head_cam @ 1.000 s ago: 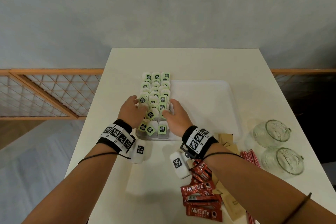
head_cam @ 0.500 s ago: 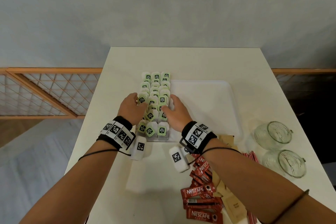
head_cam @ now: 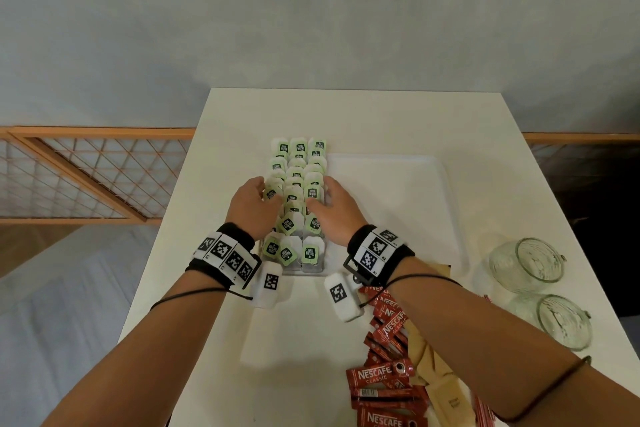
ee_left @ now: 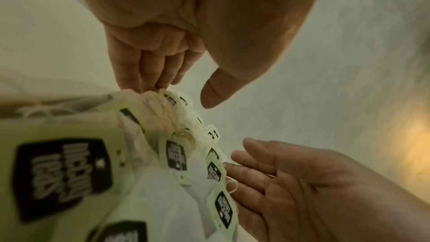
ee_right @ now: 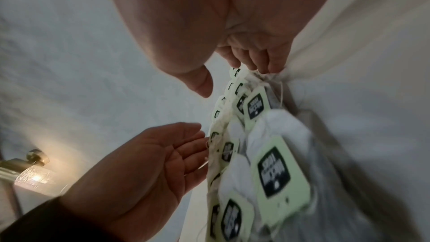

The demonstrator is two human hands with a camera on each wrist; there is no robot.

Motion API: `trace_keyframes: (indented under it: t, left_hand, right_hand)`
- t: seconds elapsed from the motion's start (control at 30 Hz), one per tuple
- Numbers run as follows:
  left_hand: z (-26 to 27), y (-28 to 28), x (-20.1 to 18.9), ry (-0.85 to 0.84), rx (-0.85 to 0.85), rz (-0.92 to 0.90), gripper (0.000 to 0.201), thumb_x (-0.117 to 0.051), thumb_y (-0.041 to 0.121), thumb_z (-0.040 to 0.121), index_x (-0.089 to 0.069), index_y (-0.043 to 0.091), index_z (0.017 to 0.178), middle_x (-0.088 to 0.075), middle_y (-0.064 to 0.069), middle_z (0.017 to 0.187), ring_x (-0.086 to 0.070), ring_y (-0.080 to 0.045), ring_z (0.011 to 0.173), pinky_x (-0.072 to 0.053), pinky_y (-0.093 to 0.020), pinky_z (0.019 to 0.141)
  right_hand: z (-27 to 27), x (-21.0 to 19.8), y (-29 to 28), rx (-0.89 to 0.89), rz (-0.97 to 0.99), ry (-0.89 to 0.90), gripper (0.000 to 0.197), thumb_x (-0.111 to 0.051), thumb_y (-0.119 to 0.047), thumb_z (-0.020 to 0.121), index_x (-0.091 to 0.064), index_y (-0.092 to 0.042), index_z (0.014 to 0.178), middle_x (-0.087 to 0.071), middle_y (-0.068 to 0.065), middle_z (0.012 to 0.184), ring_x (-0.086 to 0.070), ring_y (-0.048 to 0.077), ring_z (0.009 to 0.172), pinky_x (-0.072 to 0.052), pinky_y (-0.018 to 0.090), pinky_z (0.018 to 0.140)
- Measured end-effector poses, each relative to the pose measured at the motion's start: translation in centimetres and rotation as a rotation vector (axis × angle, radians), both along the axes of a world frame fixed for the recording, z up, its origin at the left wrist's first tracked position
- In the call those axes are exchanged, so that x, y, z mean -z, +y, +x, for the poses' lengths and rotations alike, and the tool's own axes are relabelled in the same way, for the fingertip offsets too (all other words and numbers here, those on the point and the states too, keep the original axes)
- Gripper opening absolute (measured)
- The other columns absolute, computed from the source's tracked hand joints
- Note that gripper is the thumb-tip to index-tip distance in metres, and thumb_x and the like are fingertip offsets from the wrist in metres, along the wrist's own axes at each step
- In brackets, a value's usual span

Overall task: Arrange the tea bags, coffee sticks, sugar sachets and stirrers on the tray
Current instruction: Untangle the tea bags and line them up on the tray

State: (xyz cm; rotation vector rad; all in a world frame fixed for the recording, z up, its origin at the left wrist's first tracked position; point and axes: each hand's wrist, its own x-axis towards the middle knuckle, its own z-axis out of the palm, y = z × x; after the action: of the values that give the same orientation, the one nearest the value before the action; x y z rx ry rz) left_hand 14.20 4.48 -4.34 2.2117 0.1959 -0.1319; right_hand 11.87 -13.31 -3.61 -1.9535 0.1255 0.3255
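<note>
Several green-tagged tea bags (head_cam: 298, 184) lie in three overlapping columns on the left part of the white tray (head_cam: 391, 191). My left hand (head_cam: 254, 201) touches the left side of the columns with nearly straight fingers (ee_left: 149, 73). My right hand (head_cam: 334, 206) touches the right side the same way, palm facing the bags (ee_left: 274, 176). Neither hand holds a bag. In the right wrist view the right fingertips (ee_right: 256, 60) touch the bags and the left hand (ee_right: 151, 163) is spread open opposite. Red coffee sticks (head_cam: 384, 374), brown sugar sachets (head_cam: 440, 388) and red stirrers (head_cam: 483, 409) lie on the table near my right forearm.
Two glass jars (head_cam: 530, 263) (head_cam: 561, 322) lie on their sides at the table's right edge. The right part of the tray holds nothing. A wooden lattice railing (head_cam: 86, 177) runs behind the table on the left.
Both hands have slid a little farther away from me along the tea bag columns, staying on either side of them. The bags between them look slightly more bunched.
</note>
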Motion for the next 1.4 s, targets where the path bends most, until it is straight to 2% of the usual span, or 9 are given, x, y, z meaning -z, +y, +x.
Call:
trace_keyframes:
  t: [0.17, 0.37, 0.6, 0.7, 0.83, 1.0, 1.17, 1.27, 1.4]
  left_hand:
    - [1.1, -0.2, -0.3, 0.0, -0.014, -0.013, 0.021, -0.063, 0.016, 0.092, -0.049, 0.03, 0.083, -0.052, 0.016, 0.086, -0.053, -0.018, 0.095, -0.044, -0.033, 0.088]
    - [2.0, -0.6, -0.4, 0.008, 0.016, 0.007, 0.017, -0.061, 0.014, 0.091, -0.051, 0.024, 0.083, -0.053, 0.015, 0.089, -0.051, -0.018, 0.096, -0.041, -0.031, 0.088]
    - [2.6, -0.3, -0.1, 0.008, 0.02, 0.004, 0.009, -0.062, 0.018, 0.09, -0.054, 0.014, 0.087, -0.058, 0.006, 0.098, -0.056, -0.018, 0.099, -0.042, -0.03, 0.084]
    - [3.1, -0.3, -0.4, 0.011, 0.024, 0.017, 0.013, -0.063, 0.019, 0.091, -0.057, 0.013, 0.101, -0.059, 0.002, 0.109, -0.055, -0.017, 0.103, -0.046, -0.033, 0.092]
    - [3.9, -0.4, -0.8, -0.002, 0.073, 0.003, 0.011, -0.06, 0.025, 0.085, -0.051, 0.024, 0.079, -0.062, 0.006, 0.084, -0.057, -0.023, 0.083, -0.049, -0.035, 0.076]
    - [4.4, -0.8, -1.2, 0.011, 0.062, 0.0, 0.031, -0.061, 0.02, 0.093, -0.06, 0.008, 0.122, -0.062, 0.001, 0.116, -0.058, -0.019, 0.105, -0.048, -0.039, 0.1]
    - [5.0, -0.6, -0.7, 0.002, 0.059, 0.054, 0.035, -0.063, 0.02, 0.092, -0.037, 0.038, 0.076, -0.05, 0.01, 0.082, -0.049, -0.018, 0.09, -0.048, -0.041, 0.092]
    - [5.3, -0.6, -0.6, 0.018, 0.059, 0.062, 0.037, -0.064, 0.024, 0.092, -0.034, 0.038, 0.075, -0.052, 0.007, 0.086, -0.049, -0.017, 0.089, -0.048, -0.041, 0.091]
    - [5.5, -0.9, -0.7, 0.01, 0.056, 0.054, 0.039, -0.065, 0.022, 0.092, -0.034, 0.037, 0.075, -0.038, 0.02, 0.077, -0.046, -0.017, 0.092, -0.04, -0.032, 0.086]
  right_hand:
    - [1.3, -0.3, -0.6, -0.011, -0.024, 0.003, 0.039, -0.054, -0.022, 0.102, -0.045, -0.012, 0.139, -0.054, -0.008, 0.119, -0.052, 0.009, 0.113, -0.038, 0.023, 0.091]
    - [1.7, 0.1, 0.4, -0.044, -0.048, 0.04, 0.066, -0.053, -0.031, 0.102, -0.023, -0.017, 0.159, -0.036, 0.004, 0.16, -0.039, 0.021, 0.143, -0.031, 0.023, 0.106]
    - [2.7, 1.4, 0.3, -0.053, -0.026, -0.014, 0.068, -0.055, -0.043, 0.092, -0.033, -0.021, 0.153, -0.055, 0.001, 0.146, -0.065, 0.012, 0.109, -0.051, 0.027, 0.089]
    - [3.4, 1.1, -0.1, -0.015, -0.021, 0.004, 0.07, -0.058, -0.04, 0.094, -0.031, -0.019, 0.155, -0.047, 0.001, 0.153, -0.05, 0.018, 0.135, -0.038, 0.03, 0.11]
    - [4.6, 1.1, -0.9, 0.001, -0.053, 0.015, 0.067, -0.055, -0.029, 0.102, -0.023, -0.015, 0.159, -0.038, 0.005, 0.159, -0.04, 0.021, 0.143, -0.031, 0.021, 0.1]
    - [5.6, 1.9, -0.6, -0.014, -0.056, -0.002, 0.069, -0.054, -0.033, 0.101, -0.021, -0.018, 0.159, -0.031, 0.005, 0.163, -0.037, 0.022, 0.146, -0.032, 0.022, 0.103]
    - [5.9, 2.0, -0.6, -0.026, -0.069, -0.008, 0.064, -0.057, -0.041, 0.095, -0.034, -0.021, 0.152, -0.048, 0.001, 0.15, -0.051, 0.019, 0.131, -0.041, 0.028, 0.103]
    - [6.3, 1.7, -1.3, -0.005, -0.061, -0.036, 0.03, -0.058, -0.03, 0.098, -0.048, -0.019, 0.124, -0.057, -0.013, 0.108, -0.055, 0.01, 0.099, -0.043, 0.022, 0.083]
    - [6.8, 0.7, -1.8, 0.012, -0.04, -0.019, 0.034, -0.054, -0.02, 0.102, -0.047, -0.008, 0.132, -0.058, 0.0, 0.123, -0.056, 0.015, 0.113, -0.037, 0.023, 0.088]
